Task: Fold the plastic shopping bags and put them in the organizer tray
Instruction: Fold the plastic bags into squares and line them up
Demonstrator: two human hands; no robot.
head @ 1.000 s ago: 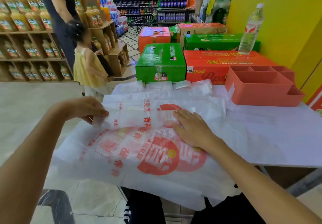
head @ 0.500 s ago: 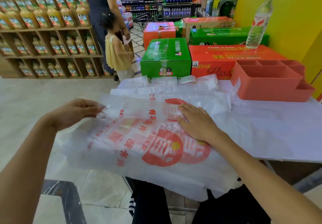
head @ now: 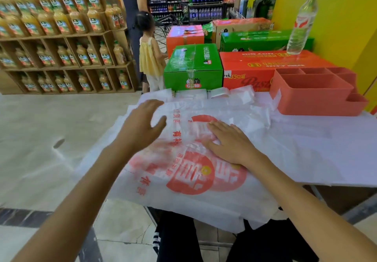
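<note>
**Both hands out, both open**

My left arm comes in from the lower left of the frame and runs up toward the centre. My left hand [head: 141, 125] sits left of centre, palm down, fingers spread and loosely bent, thumb sticking out to the right; I can't tell if it touches anything. My right arm enters from the lower right. My right hand [head: 230, 142] lies flat near the middle of the frame, fingers straight and close together, pointing to the upper left.
</note>
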